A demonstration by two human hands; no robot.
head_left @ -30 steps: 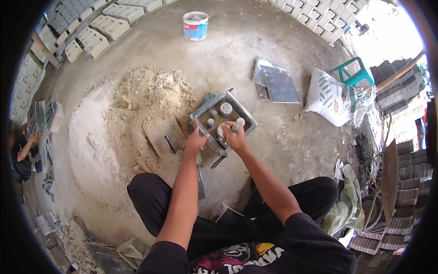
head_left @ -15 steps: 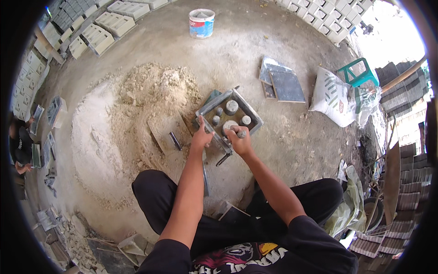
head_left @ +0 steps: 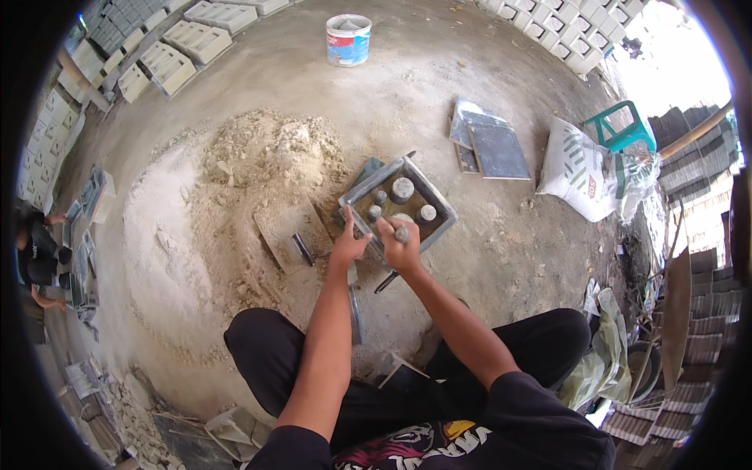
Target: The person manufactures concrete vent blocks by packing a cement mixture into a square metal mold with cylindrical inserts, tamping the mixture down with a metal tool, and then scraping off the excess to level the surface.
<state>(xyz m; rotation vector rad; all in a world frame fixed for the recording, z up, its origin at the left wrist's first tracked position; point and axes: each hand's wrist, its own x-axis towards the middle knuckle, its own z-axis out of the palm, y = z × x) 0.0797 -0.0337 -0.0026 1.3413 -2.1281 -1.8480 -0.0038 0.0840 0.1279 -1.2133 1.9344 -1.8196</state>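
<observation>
In front of me a square grey mould (head_left: pixel 439 225) sits tilted on the ground, with several round posts of differing sizes standing inside. My left hand (head_left: pixel 349 246) grips its near left corner, index finger along one side and thumb along another. Over the near inside part is my right hand (head_left: pixel 401 249), closed around a grey round-ended handle (head_left: pixel 402 234); the tool's lower end is hidden beneath the hand. One post top (head_left: pixel 402 218) shows just beyond my knuckles. A dark bar handle (head_left: pixel 385 282) sticks out from the mould's near side.
Left of the mould lies a heap of pale sandy material (head_left: pixel 266 157), with a dusty flat board (head_left: pixel 274 235) and dark handle (head_left: pixel 303 249) at its edge. Dark panels (head_left: pixel 498 150), a white sack (head_left: pixel 576 168) and a green stool (head_left: pixel 623 129) are right; a bucket (head_left: pixel 348 41) stands ahead. Another person (head_left: pixel 41 247) works far left.
My right hand has shifted slightly left and nearer over the mould's near side, still around the handle. The left hand stays at the corner. The far-left person's arms have moved.
</observation>
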